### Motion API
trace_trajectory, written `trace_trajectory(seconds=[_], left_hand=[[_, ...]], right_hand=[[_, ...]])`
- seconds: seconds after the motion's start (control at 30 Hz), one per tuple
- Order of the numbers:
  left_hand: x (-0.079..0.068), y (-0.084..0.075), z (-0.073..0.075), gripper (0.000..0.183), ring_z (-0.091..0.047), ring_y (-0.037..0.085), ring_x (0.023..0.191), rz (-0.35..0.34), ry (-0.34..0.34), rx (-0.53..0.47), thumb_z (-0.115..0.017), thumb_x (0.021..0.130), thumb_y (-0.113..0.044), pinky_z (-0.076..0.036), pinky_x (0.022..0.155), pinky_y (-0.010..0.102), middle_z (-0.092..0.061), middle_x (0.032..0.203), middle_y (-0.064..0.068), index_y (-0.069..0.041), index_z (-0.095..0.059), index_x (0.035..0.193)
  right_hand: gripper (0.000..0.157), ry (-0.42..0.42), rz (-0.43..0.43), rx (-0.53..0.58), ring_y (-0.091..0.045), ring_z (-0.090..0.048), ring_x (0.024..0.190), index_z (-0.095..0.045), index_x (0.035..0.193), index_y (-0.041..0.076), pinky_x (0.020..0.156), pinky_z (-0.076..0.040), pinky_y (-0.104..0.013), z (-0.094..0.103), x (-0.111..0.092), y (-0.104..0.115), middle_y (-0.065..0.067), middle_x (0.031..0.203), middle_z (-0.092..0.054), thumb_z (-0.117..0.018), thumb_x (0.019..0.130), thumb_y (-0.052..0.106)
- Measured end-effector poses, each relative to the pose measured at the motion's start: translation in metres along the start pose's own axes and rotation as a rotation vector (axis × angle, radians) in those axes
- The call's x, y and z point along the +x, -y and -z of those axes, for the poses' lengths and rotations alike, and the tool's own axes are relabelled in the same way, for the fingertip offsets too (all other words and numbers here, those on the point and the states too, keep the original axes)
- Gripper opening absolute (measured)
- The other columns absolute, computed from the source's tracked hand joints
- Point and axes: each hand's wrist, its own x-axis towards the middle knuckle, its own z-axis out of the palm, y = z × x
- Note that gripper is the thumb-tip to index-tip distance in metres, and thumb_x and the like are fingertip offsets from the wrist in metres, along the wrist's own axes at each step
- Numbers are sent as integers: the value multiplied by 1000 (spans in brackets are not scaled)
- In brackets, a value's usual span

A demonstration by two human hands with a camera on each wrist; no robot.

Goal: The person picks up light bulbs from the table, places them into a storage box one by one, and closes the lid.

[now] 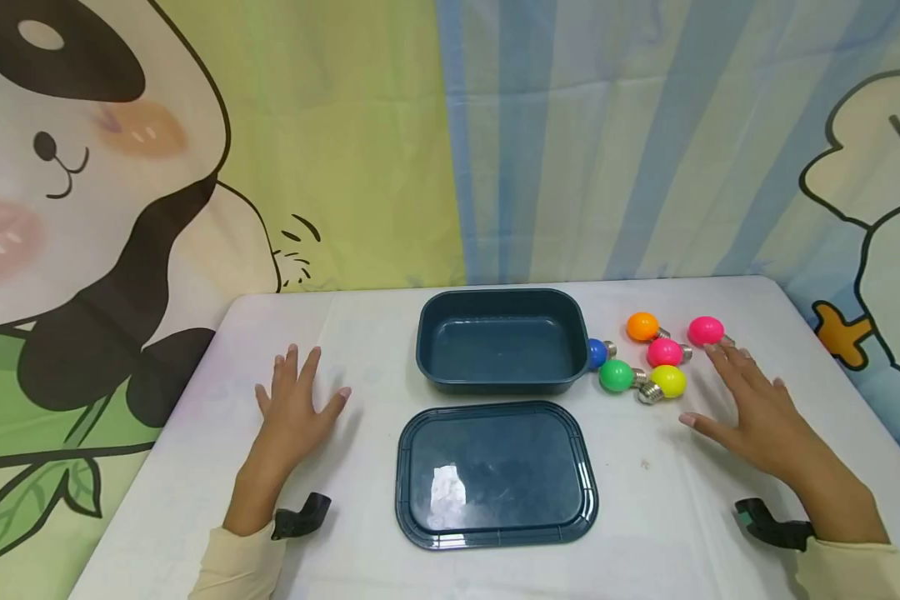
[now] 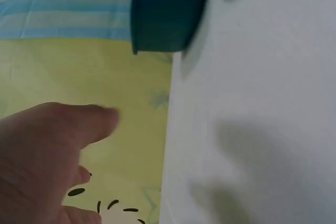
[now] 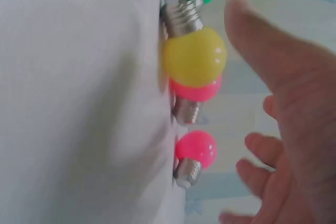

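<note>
My left hand (image 1: 292, 417) hovers over the left part of the table, fingers spread, holding nothing. On the right, my right hand (image 1: 757, 417) is held with fingers apart beside several coloured light bulbs. Closest to its fingertips is a pink bulb (image 1: 706, 331); whether they touch I cannot tell. Left of that lie an orange bulb (image 1: 642, 326), a second pink bulb (image 1: 663, 352), a yellow bulb (image 3: 195, 57), a green bulb (image 1: 616, 376) and a blue bulb (image 1: 597, 353). Between the hands stands a dark blue-green box (image 1: 502, 387), with its flat lid (image 1: 495, 475) in front.
A white cloth covers the table (image 1: 345, 567). Behind it hangs a printed curtain (image 1: 375, 150) with a panda and stripes. Black wrist mounts (image 1: 302, 517) sit at both cuffs. The blue bulb lies against the box's right end.
</note>
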Motion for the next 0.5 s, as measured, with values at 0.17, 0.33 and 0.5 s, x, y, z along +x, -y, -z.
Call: trace_trajectory(seconds=[0.17, 0.33, 0.5], left_hand=[[6, -13, 8, 60, -32, 44, 137, 62, -79, -280, -59, 98, -32, -33, 105, 61, -37, 147, 27, 3, -43, 143], [17, -28, 13, 61, -41, 34, 134, 133, -66, -475, -56, 97, -45, -42, 102, 51, -46, 144, 16, -3, -47, 141], [25, -36, 8, 58, -45, 28, 132, 153, -40, -566, -57, 97, -43, -40, 104, 48, -51, 140, 13, -3, -51, 139]], right_hand=[[72, -83, 46, 141, -50, -25, 136, -46, 141, 3, 80, -40, -72, 7, 1, 2, -24, 153, -27, -81, 80, 18], [63, -178, 26, 314, -6, -36, 136, -49, 142, 10, 98, -42, -21, 6, 0, 1, -21, 143, -47, -76, 86, 16], [59, -188, -5, 431, 16, -41, 112, -49, 143, 11, 82, -37, -1, 1, 5, -2, -21, 134, -54, -73, 90, 20]])
